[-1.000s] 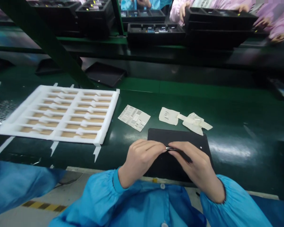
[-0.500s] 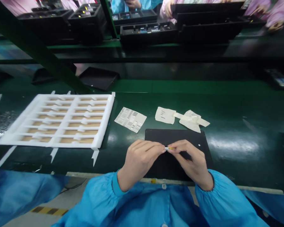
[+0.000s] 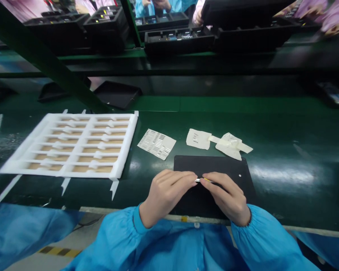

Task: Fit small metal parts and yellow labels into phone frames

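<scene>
Over the black mat, my left hand pinches one end of a small silver part with a yellow strip. The fingertips of my right hand close on its other end, where a bit of yellow shows. Most of the part is hidden by the fingers, so its exact kind is unclear. Beyond the mat lie a sheet of barcode-like stickers and two pale backing-paper pieces joined by a strip.
To the left sits a white slotted foam tray taped to the dark green bench. A green post slants across the upper left. Black trays stand farther back, and co-workers' hands show across the line.
My right fingers have shifted over the small part, covering more of its yellow end. Across the line, a co-worker's black tray has moved. The view has tilted slightly.
</scene>
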`<move>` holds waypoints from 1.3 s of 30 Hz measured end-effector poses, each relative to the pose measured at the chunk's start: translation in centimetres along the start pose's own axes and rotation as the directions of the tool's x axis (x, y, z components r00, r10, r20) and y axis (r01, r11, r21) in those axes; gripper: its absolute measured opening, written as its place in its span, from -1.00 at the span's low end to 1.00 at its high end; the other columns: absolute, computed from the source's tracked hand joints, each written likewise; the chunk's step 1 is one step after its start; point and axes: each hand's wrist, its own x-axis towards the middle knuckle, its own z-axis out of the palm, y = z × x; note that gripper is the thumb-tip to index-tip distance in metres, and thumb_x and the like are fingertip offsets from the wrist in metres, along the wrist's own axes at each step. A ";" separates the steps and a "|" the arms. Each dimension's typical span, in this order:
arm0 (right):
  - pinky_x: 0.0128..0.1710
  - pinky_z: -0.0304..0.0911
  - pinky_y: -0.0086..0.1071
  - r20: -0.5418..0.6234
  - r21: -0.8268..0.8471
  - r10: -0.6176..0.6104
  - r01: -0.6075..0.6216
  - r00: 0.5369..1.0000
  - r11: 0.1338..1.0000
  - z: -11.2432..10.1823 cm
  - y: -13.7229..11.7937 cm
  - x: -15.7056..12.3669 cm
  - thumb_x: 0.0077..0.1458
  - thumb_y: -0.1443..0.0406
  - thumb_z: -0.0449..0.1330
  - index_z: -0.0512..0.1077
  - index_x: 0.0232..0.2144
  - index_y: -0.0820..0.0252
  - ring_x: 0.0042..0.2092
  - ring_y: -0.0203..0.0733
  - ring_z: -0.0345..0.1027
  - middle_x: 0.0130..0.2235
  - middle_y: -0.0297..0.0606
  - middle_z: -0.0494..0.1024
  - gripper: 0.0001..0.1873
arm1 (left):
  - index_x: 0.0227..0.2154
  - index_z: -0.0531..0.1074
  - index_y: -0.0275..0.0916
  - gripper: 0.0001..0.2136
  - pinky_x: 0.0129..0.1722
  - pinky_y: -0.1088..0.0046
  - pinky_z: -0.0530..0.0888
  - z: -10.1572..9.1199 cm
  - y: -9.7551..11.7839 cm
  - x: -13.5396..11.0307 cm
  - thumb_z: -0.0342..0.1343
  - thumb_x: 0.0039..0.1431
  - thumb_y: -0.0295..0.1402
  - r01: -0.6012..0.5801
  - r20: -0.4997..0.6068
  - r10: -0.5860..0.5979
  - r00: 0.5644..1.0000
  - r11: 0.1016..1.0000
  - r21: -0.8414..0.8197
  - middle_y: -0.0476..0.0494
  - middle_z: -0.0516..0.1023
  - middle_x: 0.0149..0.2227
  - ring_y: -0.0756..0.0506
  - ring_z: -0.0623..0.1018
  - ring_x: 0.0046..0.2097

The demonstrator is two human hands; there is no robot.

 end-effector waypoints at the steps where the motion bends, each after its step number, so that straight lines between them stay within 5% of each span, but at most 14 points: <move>1: -0.13 0.47 -0.14 0.009 -0.009 -0.008 0.008 1.000 1.000 0.0 0.0 -0.1 0.09 0.61 0.17 0.39 0.14 0.12 -0.04 -0.05 0.45 -0.07 -0.03 0.54 -0.41 | -0.09 0.51 -0.15 -0.81 -0.18 0.42 0.42 0.0 -0.2 -0.2 0.09 0.30 -0.49 -0.034 -0.008 0.034 0.999 0.999 0.000 -0.07 0.66 -0.10 -0.08 0.64 -0.12; 8: -0.14 0.48 -0.16 -0.009 -0.065 -0.028 0.028 1.000 0.998 0.1 -0.4 0.7 0.08 0.62 0.19 0.45 0.05 0.25 -0.06 -0.04 0.45 -0.10 0.01 0.54 -0.50 | -0.08 0.48 -0.27 -0.81 -0.24 0.43 0.43 0.0 -0.8 0.0 0.02 0.34 -0.53 -0.242 -0.077 0.255 0.964 0.959 0.146 -0.11 0.65 -0.12 -0.06 0.62 -0.12; 20: -0.12 0.43 -0.10 0.023 -0.107 -0.093 0.095 0.995 0.990 0.0 -0.2 0.4 0.08 0.64 0.15 0.37 0.16 0.22 0.00 0.02 0.41 -0.03 0.02 0.51 -0.39 | -0.17 0.48 -0.27 -0.84 -0.38 0.41 0.34 0.2 -0.6 0.5 0.00 0.36 -0.51 -0.237 -0.073 0.262 0.962 0.939 0.250 -0.03 0.65 -0.19 -0.01 0.60 -0.26; 29: -0.06 0.43 -0.28 0.015 0.098 0.243 -0.244 0.970 0.965 0.0 -1.5 2.2 0.13 0.53 0.22 0.49 -0.09 0.10 -0.08 -0.18 0.47 -0.12 -0.23 0.57 -0.66 | -0.06 0.45 -0.28 -0.80 -0.32 0.43 0.37 0.3 -1.3 0.0 -0.02 0.37 -0.53 -0.131 -0.136 0.153 0.979 0.979 0.158 -0.05 0.65 -0.17 -0.01 0.61 -0.21; 33: -0.06 0.44 -0.30 -0.059 0.139 0.390 -0.379 0.919 0.915 -0.9 -1.6 3.0 0.16 0.40 0.25 0.46 -0.01 0.05 -0.10 -0.19 0.50 -0.12 -0.26 0.59 -0.66 | -0.08 0.47 -0.23 -0.80 -0.33 0.43 0.37 0.0 -1.6 -0.1 -0.01 0.36 -0.52 -0.170 -0.134 0.194 0.972 0.970 0.174 -0.01 0.64 -0.21 0.01 0.60 -0.24; 37: -0.14 0.44 -0.34 -0.199 0.220 0.481 -0.440 0.854 0.871 -0.8 -0.8 5.8 0.18 0.32 0.23 0.53 -0.17 0.07 -0.18 -0.21 0.52 -0.22 -0.29 0.61 -0.85 | -0.12 0.48 -0.26 -0.83 -0.37 0.43 0.35 -0.2 -1.7 -0.1 0.01 0.35 -0.52 -0.230 -0.121 0.269 0.956 0.936 0.265 -0.03 0.64 -0.24 0.01 0.58 -0.27; 39: -0.15 0.43 -0.34 -0.171 0.258 0.511 -0.462 0.842 0.848 0.1 0.1 7.7 0.19 0.28 0.22 0.54 -0.25 0.09 -0.20 -0.21 0.51 -0.26 -0.29 0.61 -0.90 | -0.16 0.48 -0.26 -0.86 -0.39 0.43 0.33 0.0 -1.4 -0.1 0.05 0.32 -0.51 -0.252 -0.107 0.297 0.949 0.917 0.311 -0.03 0.63 -0.27 0.01 0.57 -0.31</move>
